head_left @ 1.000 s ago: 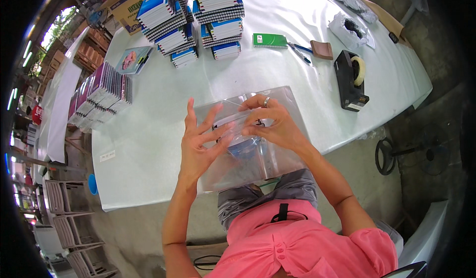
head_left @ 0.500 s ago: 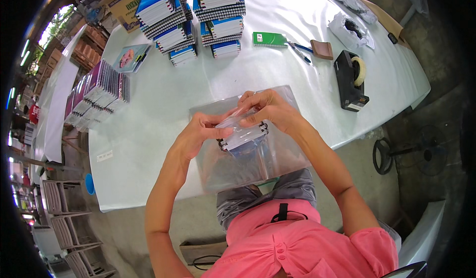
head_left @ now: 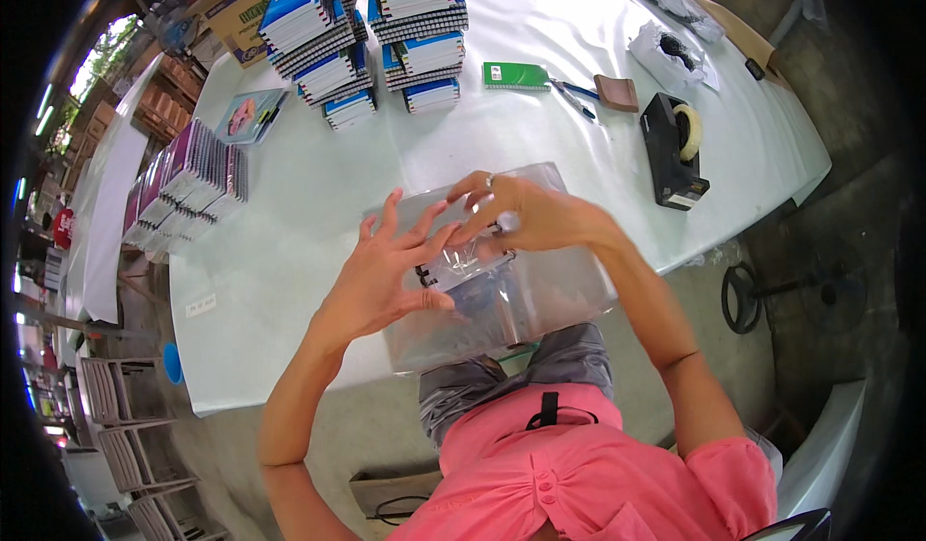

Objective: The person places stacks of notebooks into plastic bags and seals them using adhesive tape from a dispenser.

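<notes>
A small ring-bound booklet with a whitish page edge and dark rings lies on a large clear plastic sheet [head_left: 559, 300] at the table's near edge. Clear film [head_left: 463, 263] covers the booklet's upper part. My left hand [head_left: 391, 271] is open above its left side, fingers spread and thumb near the booklet. From the right, my right hand [head_left: 521, 215] reaches over the top edge, its fingers bent but apart. Its fingertips meet those of my left hand, and its thumb is blurred. A small whitish glint shows between thumb and fingers; what it is I cannot make out.
Stacks of blue spiral notebooks [head_left: 415, 30] stand at the back, purple ones [head_left: 188, 179] at the left. A green notebook [head_left: 516, 76], pliers [head_left: 576, 102], a brown block [head_left: 615, 94] and a black tape dispenser [head_left: 670, 155] lie to the right. A cardboard box [head_left: 241, 25] is behind.
Both hands were pinching the clear film at the booklet's top. My left hand has spread its fingers and let go; my right hand's fingers have come apart and shifted left.
</notes>
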Available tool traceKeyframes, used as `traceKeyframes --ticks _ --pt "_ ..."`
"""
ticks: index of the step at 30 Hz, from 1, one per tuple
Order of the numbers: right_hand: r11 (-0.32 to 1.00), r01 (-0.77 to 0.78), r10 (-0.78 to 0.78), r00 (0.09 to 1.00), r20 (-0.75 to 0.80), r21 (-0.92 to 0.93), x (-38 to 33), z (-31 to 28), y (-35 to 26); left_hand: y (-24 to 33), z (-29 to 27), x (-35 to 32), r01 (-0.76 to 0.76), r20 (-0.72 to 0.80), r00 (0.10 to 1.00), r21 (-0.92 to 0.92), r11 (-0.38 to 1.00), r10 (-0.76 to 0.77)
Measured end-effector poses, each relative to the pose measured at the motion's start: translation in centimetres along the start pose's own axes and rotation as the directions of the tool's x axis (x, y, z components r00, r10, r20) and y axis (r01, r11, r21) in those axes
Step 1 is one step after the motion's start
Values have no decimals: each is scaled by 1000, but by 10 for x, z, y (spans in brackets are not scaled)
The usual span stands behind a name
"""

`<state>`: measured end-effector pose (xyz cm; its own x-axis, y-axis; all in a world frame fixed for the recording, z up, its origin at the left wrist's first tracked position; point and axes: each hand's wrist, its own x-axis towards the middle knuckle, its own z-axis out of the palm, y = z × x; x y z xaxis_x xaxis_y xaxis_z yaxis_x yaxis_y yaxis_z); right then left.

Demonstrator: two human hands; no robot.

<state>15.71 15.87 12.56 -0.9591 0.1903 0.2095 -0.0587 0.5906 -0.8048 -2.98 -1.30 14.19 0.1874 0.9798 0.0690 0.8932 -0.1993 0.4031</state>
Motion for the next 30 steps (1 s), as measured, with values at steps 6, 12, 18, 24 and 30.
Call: traceKeyframes --ticks 6,12,18,24,30 --pt "786 87 -156 986 -60 -612 -27 24 -28 13 1 -3 -1 -38 999 249 969 11" --pt "922 -145 -118 778 -618 -359 -85 -3 -10 24 5 -7 -10 -72 997 344 939 37" --pt "498 -861 116 180 -977 -100 -232 -153 94 30 5 -2 -25 -89 994 312 950 55" --pt "415 -501 878 3 -478 759 -226 -166 98 32 6 -3 9 -105 994 329 944 27" --pt "591 143 790 94 -606 794 -239 -121 109 32 9 -2 14 -107 994 330 944 23"
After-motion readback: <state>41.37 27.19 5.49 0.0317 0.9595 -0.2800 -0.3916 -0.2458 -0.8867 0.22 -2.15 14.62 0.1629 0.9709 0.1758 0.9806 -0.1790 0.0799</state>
